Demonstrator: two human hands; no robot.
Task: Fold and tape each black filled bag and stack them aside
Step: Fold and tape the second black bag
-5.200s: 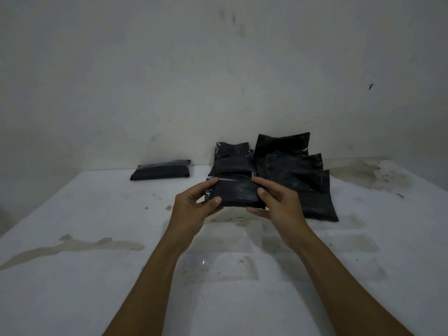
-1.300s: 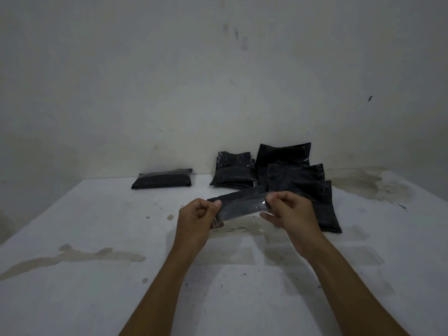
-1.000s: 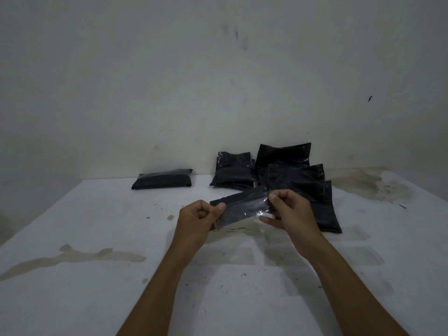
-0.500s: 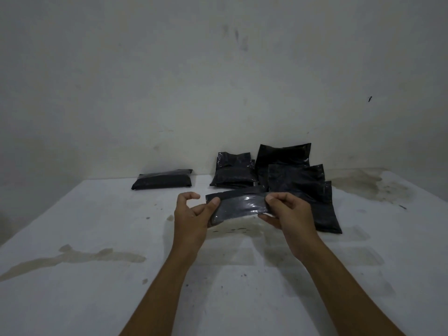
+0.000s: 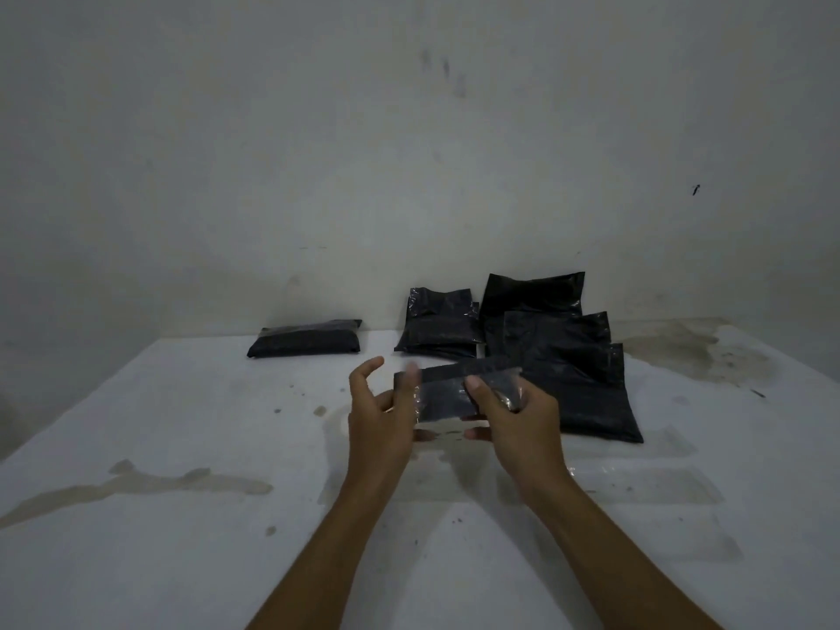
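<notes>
- Folded black plastic filled bag [image 5: 447, 393], glossy with clear tape, held above the stained white tabletop [image 5: 182, 447] between both hands
- Right hand [image 5: 513, 416] gripping the bag's right end, fingers curled round it
- Left hand [image 5: 382, 411] at the left end; thumb blurred against the bag, fingers spread loose, grip unclear
- Taped black bag [image 5: 305, 344] lying far left by the wall; unfolded black bags [image 5: 568, 356] piled just behind

The held bag [image 5: 447, 393] is black with a glossy clear strip across it. The bags behind [image 5: 568, 356] and the folded one [image 5: 305, 338] at left are black too. The table [image 5: 182, 447] is white, blotched with brownish stains; the wall [image 5: 409, 152] is off-white, smudged grey.
</notes>
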